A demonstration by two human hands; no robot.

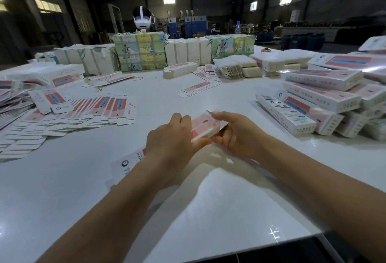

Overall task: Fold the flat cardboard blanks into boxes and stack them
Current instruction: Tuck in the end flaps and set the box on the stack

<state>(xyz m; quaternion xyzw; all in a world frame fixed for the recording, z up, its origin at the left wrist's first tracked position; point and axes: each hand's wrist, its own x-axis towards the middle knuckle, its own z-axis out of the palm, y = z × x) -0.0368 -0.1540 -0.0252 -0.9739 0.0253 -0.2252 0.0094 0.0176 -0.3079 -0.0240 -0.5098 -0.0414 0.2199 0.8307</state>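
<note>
I hold a pink-and-white cardboard box (pixel 203 128) over the white table (pixel 208 200), partly folded. My left hand (pixel 171 137) grips its middle, fingers curled over the top and thumb along the near edge. My right hand (pixel 234 133) pinches the far end, fingers curled around the end flap. The box's near end (pixel 129 162) sticks out below my left wrist. Flat blanks (pixel 83 114) lie fanned out at the left. Folded boxes (pixel 325 99) are piled at the right.
Wrapped bundles of blanks (pixel 140 51) stand along the far side, with a white headset (pixel 142 19) behind them. Loose boxes (pixel 179 69) and single blanks (pixel 198 88) lie mid-table. Rubber bands (pixel 99 90) lie near the left. The table's near edge (pixel 271 244) runs at bottom right.
</note>
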